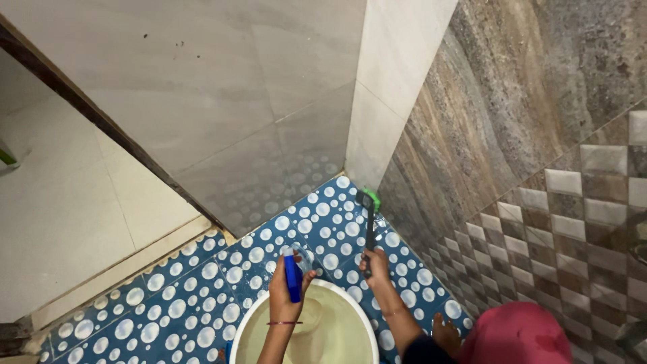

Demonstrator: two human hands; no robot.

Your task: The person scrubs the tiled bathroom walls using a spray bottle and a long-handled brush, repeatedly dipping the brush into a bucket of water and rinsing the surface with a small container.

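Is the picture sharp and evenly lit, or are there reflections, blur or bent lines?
Head view: soft, even light, no hard shadows; the glossy grey wall tile mirrors the blue floor with white dots; wall edges lean from the wide lens; the left hand with the blue bottle and the right hand with the long-handled green-headed brush look slightly soft.

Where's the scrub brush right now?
In the head view, the scrub brush is in the right hand, its green head down on the blue spotted floor in the corner where the wall tiles meet, beyond the white bucket.
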